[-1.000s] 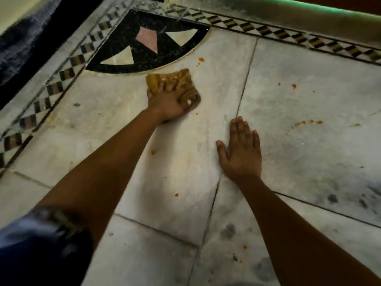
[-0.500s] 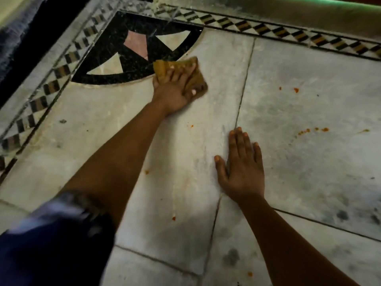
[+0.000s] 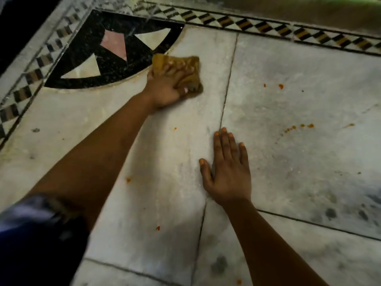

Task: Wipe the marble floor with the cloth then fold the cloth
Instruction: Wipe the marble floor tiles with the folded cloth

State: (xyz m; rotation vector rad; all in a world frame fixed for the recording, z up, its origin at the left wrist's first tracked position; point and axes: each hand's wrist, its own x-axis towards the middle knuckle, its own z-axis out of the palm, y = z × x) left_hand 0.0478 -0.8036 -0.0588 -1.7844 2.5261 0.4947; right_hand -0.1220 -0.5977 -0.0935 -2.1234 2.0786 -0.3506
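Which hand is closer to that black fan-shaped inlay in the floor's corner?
Left. The left hand presses the cloth beside the black inlay; the right hand rests flat on the marble, well away.

Floor: pale grey-white marble slabs [image 3: 299, 112] lay across the whole view, divided by thin dark joints [image 3: 228, 79].
Corner inlay: a black quarter-circle panel [image 3: 86, 65] sat at the upper left, set with one pink and two cream triangles.
Border: a band of black, white and brown diamond tiles [image 3: 268, 29] ran along the far edge and down the left side.
Marks: small orange specks [image 3: 299, 126] dotted the slabs; dark smudges [image 3: 332, 213] showed at the lower right.
Far edge: a dull, blurred strip [image 3: 288, 11] rose beyond the border.
Light: dim, with a faint green glow at the top right.
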